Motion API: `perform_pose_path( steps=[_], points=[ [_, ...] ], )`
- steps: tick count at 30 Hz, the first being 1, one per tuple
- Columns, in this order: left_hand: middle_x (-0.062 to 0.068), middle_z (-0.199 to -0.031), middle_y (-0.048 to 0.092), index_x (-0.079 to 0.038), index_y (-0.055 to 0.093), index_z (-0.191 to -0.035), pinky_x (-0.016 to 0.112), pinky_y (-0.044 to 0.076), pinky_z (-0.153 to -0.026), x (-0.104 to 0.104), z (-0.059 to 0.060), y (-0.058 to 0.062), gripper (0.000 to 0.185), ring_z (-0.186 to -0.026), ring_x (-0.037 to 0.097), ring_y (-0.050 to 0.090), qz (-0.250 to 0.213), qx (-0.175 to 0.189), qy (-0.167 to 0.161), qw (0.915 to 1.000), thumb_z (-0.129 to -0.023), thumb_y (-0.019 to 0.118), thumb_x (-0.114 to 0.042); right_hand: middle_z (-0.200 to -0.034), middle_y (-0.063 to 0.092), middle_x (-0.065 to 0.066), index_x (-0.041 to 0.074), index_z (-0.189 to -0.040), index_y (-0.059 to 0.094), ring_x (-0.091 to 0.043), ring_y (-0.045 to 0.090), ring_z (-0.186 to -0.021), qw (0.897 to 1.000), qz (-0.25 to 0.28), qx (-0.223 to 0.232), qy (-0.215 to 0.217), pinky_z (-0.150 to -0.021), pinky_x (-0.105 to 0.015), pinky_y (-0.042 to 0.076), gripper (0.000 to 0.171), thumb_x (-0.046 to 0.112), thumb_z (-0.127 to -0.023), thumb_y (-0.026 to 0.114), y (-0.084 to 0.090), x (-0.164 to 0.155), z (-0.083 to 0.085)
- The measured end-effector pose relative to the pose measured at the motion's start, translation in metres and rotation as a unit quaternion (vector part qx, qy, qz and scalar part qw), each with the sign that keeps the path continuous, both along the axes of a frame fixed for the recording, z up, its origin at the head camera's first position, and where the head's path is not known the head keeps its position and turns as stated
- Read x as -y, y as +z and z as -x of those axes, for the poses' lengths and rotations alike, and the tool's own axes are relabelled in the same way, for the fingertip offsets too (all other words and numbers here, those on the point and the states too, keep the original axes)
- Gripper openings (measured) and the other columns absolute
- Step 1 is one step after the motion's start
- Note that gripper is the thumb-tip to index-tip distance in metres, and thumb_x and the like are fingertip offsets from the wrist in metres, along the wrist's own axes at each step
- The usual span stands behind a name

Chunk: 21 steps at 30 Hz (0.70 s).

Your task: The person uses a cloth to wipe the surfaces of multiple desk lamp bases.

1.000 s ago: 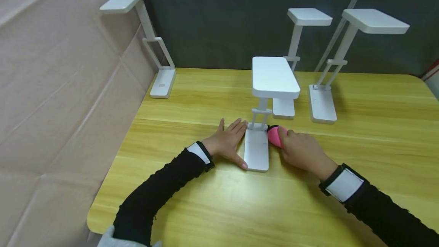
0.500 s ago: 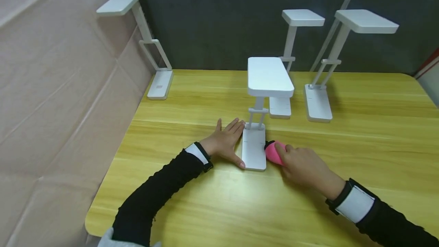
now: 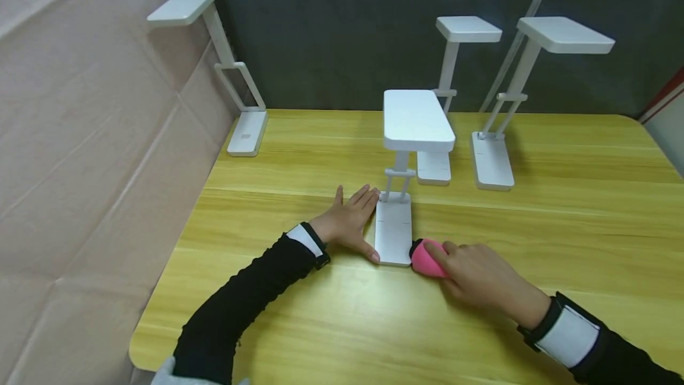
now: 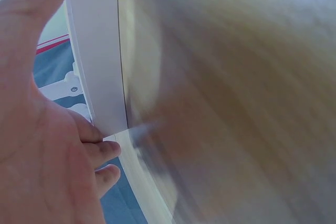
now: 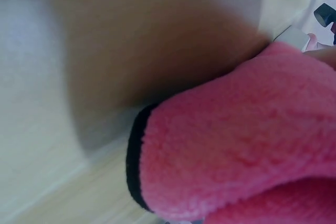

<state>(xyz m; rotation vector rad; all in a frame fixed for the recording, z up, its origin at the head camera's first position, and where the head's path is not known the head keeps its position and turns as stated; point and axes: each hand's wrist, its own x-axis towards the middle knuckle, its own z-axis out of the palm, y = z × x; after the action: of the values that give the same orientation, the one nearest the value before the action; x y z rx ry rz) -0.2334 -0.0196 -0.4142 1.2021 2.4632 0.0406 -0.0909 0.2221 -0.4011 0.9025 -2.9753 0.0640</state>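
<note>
A white folding desk lamp (image 3: 394, 230) stands upright near the table's middle, its flat head above and behind the base. Along the base's left side my left hand (image 3: 350, 223) rests spread, thumb at the front corner and straight fingers at the rear. The left wrist view shows the palm (image 4: 47, 156) beside the white base (image 4: 97, 51). My right hand (image 3: 478, 275) grips a pink cloth (image 3: 429, 259) with a black edge against the base's front right corner. Close up in the right wrist view, the fuzzy cloth (image 5: 236, 140) hides most of the fingers.
Behind stand two more white lamps, one partly hidden (image 3: 434, 168) by the front lamp and one farther right (image 3: 493, 162). Another lamp (image 3: 248, 132) occupies the back left corner. A pale covered wall (image 3: 80, 195) borders the wooden table (image 3: 299, 319) on the left.
The right hand has slid the pink cloth toward me along the base's right side, from its rear to its front corner. The left hand keeps its place on the base.
</note>
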Motion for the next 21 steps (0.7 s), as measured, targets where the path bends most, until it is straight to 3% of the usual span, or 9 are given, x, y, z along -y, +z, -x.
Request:
perform_pose_path(
  steps=[5,9,13,21],
  points=[
    [0.01,-0.159,-0.006,-0.004,-0.005,-0.152,0.064,-0.009,-0.107,0.003,0.001,-0.001,0.136,-0.144,0.022,-0.012,-0.004,0.002,0.003,1.0,-0.063,0.064,-0.08,-0.072,0.053,-0.001,0.004,-0.123,0.062,-0.006,0.033,-0.047,1.0,0.018,0.007,0.022,-0.041,-0.024,0.034,0.05,0.015,-0.075,0.07,0.0,-0.003,-0.002],
    [0.01,-0.159,-0.005,-0.004,-0.005,-0.152,0.064,-0.009,-0.106,0.005,0.001,-0.002,0.136,-0.144,0.022,-0.012,-0.013,0.009,0.006,0.9999,-0.063,0.065,-0.079,-0.077,0.057,0.002,0.008,-0.124,0.063,-0.004,0.038,-0.05,0.998,0.033,0.051,0.027,-0.044,-0.026,0.038,0.049,0.018,-0.076,0.069,0.006,-0.01,0.002],
    [0.01,-0.159,-0.005,-0.005,-0.005,-0.152,0.064,-0.009,-0.107,0.004,0.001,-0.002,0.135,-0.144,0.022,-0.011,-0.017,0.012,0.005,0.9998,-0.063,0.065,-0.079,-0.084,0.062,-0.002,0.009,-0.126,0.062,-0.006,0.04,-0.051,0.996,0.037,0.073,-0.025,-0.046,-0.027,0.038,0.049,0.018,-0.078,0.07,0.017,-0.019,0.013],
    [0.009,-0.159,-0.005,-0.005,-0.005,-0.152,0.064,-0.009,-0.106,0.003,0.0,-0.002,0.135,-0.144,0.022,-0.012,-0.016,0.009,0.0,0.9998,-0.063,0.066,-0.078,-0.075,0.057,-0.016,0.001,-0.129,0.055,-0.017,0.039,-0.044,0.99,-0.008,-0.017,-0.137,-0.036,-0.029,0.033,0.052,0.016,-0.081,0.068,0.01,-0.014,0.049]
  ],
)
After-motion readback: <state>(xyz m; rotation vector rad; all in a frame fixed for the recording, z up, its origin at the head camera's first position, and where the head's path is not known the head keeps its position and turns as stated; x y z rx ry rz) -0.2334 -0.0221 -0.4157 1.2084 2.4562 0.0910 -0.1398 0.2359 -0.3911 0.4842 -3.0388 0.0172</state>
